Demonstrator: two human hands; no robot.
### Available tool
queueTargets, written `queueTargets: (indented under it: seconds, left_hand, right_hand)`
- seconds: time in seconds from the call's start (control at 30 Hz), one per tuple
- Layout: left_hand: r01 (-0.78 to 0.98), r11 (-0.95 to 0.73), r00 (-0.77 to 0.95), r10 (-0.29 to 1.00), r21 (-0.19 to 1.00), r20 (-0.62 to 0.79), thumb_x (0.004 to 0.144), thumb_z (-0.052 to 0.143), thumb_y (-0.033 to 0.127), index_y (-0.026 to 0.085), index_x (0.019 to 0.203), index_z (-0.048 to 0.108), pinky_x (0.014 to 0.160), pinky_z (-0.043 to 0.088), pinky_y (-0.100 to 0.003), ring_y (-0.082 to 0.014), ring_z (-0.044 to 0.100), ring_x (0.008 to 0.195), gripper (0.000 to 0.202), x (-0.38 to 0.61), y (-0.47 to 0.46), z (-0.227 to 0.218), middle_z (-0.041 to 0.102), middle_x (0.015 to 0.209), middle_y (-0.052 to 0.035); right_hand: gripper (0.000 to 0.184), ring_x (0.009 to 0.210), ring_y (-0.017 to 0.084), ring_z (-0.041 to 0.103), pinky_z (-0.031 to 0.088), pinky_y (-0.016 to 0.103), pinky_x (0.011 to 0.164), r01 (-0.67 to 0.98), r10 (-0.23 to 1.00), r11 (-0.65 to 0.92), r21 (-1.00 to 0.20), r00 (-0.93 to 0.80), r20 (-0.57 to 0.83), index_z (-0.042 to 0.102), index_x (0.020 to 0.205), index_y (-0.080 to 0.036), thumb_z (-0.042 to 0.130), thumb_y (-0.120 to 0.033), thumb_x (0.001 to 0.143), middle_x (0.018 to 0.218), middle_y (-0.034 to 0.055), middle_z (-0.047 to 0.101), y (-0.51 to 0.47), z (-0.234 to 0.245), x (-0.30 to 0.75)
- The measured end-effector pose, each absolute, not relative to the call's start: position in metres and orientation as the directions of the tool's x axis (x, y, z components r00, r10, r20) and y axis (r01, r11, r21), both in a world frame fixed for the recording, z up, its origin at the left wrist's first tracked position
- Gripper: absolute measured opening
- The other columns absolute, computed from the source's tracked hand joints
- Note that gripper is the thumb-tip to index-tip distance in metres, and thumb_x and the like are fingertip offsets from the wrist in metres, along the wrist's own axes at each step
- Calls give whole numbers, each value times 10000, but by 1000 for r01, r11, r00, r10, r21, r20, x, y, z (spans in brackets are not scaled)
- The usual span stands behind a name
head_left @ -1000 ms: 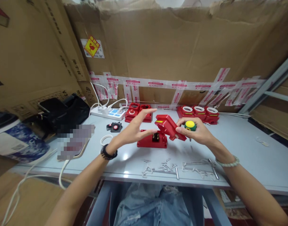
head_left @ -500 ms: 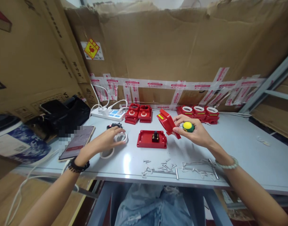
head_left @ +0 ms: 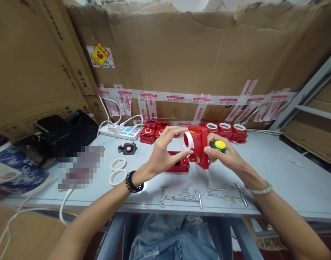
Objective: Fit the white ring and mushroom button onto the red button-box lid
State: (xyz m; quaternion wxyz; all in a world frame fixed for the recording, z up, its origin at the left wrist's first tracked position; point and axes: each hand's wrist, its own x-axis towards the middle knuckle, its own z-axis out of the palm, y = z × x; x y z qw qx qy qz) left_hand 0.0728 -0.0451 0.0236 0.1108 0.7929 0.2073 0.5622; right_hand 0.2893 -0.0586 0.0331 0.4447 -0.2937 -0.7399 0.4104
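Note:
My left hand [head_left: 168, 150] pinches a white ring [head_left: 186, 141] by its rim, against the front of a red plastic cover [head_left: 200, 146]. The cover is held up and tilted by my right hand [head_left: 225, 151], which also keeps a screwdriver with a green and yellow handle [head_left: 218, 146] in its palm. Whether the ring is seated in the cover I cannot tell. Below, partly hidden behind my left hand, a red base [head_left: 183, 165] lies on the table. Two more white rings [head_left: 118, 177] lie left of my left wrist.
Red boxes with white rings [head_left: 225, 127] stand at the back right, two red units [head_left: 148, 130] at the back left. Beside a power strip [head_left: 123, 133] lie black parts [head_left: 129, 148]. Loose screws [head_left: 189, 192] and metal rods [head_left: 200, 200] lie near the front edge.
My left hand has picked up a white ring from the left side and brought it right, to the red cover. My right hand has turned the cover more upright, still holding the screwdriver.

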Motion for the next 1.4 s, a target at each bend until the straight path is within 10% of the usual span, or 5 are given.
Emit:
queueTargets:
  seconds: [0.47,0.7,1.23,1.4]
  left_hand:
    - [124,-869,201,494,479,846,717,750,352,208,1246,549,900,534,-352,-169,591,1001,584,73,-47,14,618,1150,-77]
    - [182,-885,218,461,428,861,672,768,390,222,1217,585,856,516,-342,-166,600,944,598,68,-49,18,666,1091,-73]
    - [149,-945,318,324,290,891,668,765,374,259,1222,584,925,494,-377,-197,588,1086,594,60,-42,21,621,1178,-88]
    - [154,-950,286,305,271,908,676,758,399,235,1181,609,884,500,-359,-182,581,1002,552,61,-43,23,609,1074,-76]
  right_hand:
    - [694,523,57,497,390,191,375,58,834,446,-893,-389,391,357,1388,-305,676,-382,777,1160,77,585,-58,28,282]
    - [725,946,184,616,522,253,686,140,805,534,-834,-384,451,440,1370,-274,742,-334,713,1212,80,595,-57,31,284]
    - [630,474,71,467,399,204,411,95,828,479,-872,-378,414,569,1221,-222,698,-539,693,845,30,653,-55,30,281]
    - [634,663,126,584,470,215,518,-14,854,391,-920,-367,368,541,1222,-238,687,-555,693,964,50,657,-54,24,279]
